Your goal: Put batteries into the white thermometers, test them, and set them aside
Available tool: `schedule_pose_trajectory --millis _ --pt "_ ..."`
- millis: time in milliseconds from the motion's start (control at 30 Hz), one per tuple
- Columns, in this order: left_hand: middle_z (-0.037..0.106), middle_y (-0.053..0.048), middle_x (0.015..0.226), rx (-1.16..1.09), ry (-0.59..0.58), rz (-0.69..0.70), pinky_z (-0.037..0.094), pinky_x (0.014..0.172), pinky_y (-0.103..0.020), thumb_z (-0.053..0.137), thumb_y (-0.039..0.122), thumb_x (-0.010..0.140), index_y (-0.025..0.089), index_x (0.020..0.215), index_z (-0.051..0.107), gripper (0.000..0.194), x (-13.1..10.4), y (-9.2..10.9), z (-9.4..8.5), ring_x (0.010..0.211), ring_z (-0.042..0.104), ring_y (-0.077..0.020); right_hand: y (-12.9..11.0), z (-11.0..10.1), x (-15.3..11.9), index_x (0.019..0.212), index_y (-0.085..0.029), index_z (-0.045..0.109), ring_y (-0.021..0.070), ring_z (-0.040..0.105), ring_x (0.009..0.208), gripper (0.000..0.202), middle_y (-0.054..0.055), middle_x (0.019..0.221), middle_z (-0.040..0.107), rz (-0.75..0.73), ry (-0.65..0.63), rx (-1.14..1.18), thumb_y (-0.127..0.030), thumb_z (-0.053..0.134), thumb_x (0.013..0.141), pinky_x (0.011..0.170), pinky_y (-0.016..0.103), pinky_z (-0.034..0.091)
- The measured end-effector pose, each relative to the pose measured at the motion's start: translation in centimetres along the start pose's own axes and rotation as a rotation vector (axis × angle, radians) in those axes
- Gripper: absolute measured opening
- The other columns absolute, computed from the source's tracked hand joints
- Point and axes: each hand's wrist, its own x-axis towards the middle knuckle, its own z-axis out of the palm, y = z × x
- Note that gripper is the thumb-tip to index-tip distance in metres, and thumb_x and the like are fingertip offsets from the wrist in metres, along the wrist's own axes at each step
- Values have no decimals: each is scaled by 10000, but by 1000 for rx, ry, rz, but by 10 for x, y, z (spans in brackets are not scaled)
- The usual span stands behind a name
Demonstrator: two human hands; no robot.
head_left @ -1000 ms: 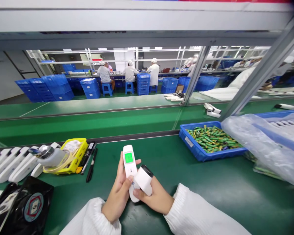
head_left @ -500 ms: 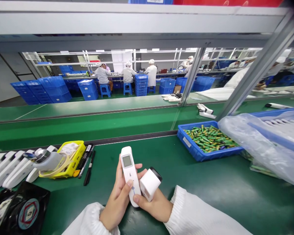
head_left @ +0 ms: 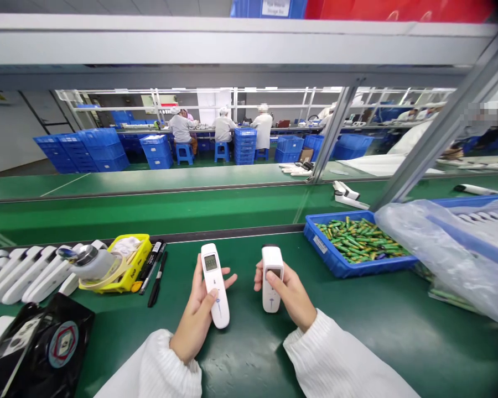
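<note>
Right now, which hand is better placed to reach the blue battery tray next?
The right hand, probably: it is nearer the blue tray than the left hand, though each holds a white device.

Counted in your hands: two white devices, one in the left hand (head_left: 193,326), one (head_left: 272,279) in the right hand (head_left: 296,298). Toward your tabletop's (head_left: 357,337) far left corner: one yellow basket (head_left: 145,249), one bottle (head_left: 97,262), three pens (head_left: 157,279), at least five more white devices (head_left: 31,276). Along its far edge, right of centre: one blue tray (head_left: 330,260), batteries (head_left: 357,240) too numerous to count.
</note>
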Motion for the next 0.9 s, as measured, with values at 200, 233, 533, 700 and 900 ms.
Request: schedule_pose_trajectory --millis 200,233,533,700,900 --pt "534 -51 1287 51 -42 8 205 1078 -453 465 310 902 402 1437 13 706 1 -5 -3 1199 509 -265 -7 -16 5 861 -167 601 218 563 813 345 55 863 605 27 206 -232 -463 685 704 711 314 445" --pt "536 -52 1284 54 -43 13 208 1076 -450 469 313 900 398 1438 14 710 1 -6 -3 1197 511 -266 -9 -18 6 887 -173 597 211 562 804 355 47 869 602 40 230 -218 -426 718 669 687 299 447" --pt "559 -75 1228 94 -35 11 231 1058 -445 488 342 884 331 1449 -18 759 -1 -3 2 1155 546 -272 4 -26 11 943 -215 443 84 437 400 462 -47 631 567 199 341 43 -398 724 626 337 179 340" --pt "537 -84 1277 59 -62 -9 239 1066 -450 487 320 885 332 1450 -18 758 -2 -2 3 1151 549 -270 14 -24 15 865 -210 421 87 448 375 431 -58 566 560 205 357 35 -393 722 616 324 189 387" --pt "495 -109 1330 20 0 -15 358 993 -477 533 302 849 319 1453 27 788 -2 -3 6 1068 589 -273 15 -27 15 868 -205 427 76 448 378 430 -65 557 552 184 388 44 -410 717 625 321 174 391"
